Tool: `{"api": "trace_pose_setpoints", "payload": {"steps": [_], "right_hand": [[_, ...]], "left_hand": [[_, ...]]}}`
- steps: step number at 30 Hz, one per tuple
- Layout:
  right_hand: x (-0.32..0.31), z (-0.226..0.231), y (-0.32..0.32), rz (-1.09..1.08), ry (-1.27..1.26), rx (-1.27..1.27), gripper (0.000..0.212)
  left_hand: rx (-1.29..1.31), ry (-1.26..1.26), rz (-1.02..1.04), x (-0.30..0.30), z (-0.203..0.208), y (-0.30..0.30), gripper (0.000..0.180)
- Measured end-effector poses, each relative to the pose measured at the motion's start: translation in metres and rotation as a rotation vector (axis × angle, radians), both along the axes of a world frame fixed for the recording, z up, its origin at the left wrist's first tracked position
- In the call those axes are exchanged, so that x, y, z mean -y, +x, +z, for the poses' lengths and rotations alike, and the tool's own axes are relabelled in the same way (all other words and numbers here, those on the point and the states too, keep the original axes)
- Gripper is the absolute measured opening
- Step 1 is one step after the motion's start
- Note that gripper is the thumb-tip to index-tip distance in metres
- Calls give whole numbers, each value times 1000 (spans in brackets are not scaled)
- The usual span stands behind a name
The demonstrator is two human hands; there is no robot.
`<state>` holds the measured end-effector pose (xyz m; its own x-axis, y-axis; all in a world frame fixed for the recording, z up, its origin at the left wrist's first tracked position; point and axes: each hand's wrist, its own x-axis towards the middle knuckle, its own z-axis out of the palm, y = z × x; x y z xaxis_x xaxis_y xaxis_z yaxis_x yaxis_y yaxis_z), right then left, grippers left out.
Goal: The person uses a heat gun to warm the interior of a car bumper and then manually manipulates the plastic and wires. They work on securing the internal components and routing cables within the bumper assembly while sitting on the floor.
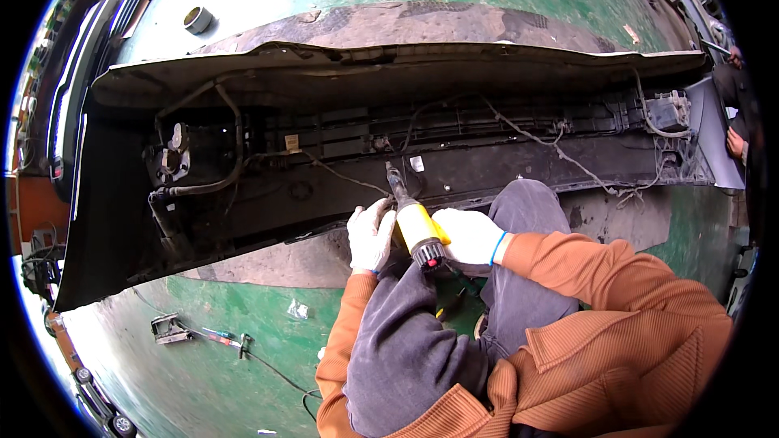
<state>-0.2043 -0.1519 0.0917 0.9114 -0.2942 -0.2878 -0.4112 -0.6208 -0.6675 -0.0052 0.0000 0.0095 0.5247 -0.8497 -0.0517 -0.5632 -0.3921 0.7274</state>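
A large dark car bumper [487, 164] lies in front of me with its hollow inner side showing. My right hand [466, 235], in a white glove, is wrapped round the yellow-and-black heat gun [419, 227]. Its narrow metal nozzle points away from me, over the bumper's inner face. Close to the gun's left side is my left hand [371, 237], also gloved, at the bumper's near edge. Its fingers are curled together, and whatever they pinch is hidden. A small white label [417, 164] sits just beyond the nozzle.
Wiring [519, 126] runs along the bumper's inside. Behind it lies a worn mat [357, 26] with a roll of tape [196, 20] beyond. Screwdrivers [221, 337], a cable and a small plastic bag [298, 309] are on the green floor. Another person's hand [736, 146] shows at far right.
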Motion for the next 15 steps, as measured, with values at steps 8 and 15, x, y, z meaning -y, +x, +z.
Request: {"api": "trace_pose_setpoints", "payload": {"steps": [8,15], "right_hand": [[-6,-1,4,-34,-41,-52,32],[-4,-14,5,-55,-58,-60,36]], "left_hand": [[-68,6,-7,1,8,2,35],[-30,-47,-8,-1,-3,2,32]]}}
